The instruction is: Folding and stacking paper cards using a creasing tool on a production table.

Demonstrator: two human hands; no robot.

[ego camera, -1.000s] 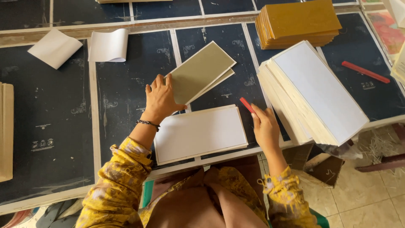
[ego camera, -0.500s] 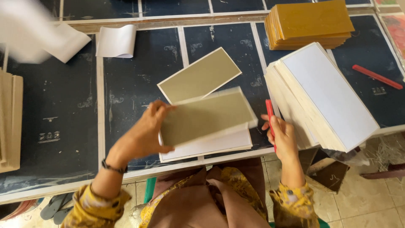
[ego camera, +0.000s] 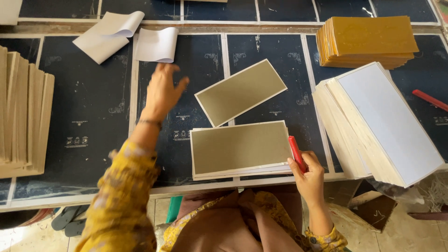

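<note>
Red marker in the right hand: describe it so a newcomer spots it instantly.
Start at the big slanted white-topped stack on the right. Left of it lies an olive board at the table's near edge. The red marker stands along that board's right edge, gripped by the right hand; another red tool lies untouched far right.

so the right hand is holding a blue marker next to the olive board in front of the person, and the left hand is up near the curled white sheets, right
Not quite: the marker is red, not blue. The head view shows the right hand gripping it at the right edge of the olive board lying on a small stack in front of the person. The rest holds: the left hand is open, raised just below the curled white sheets.
</note>
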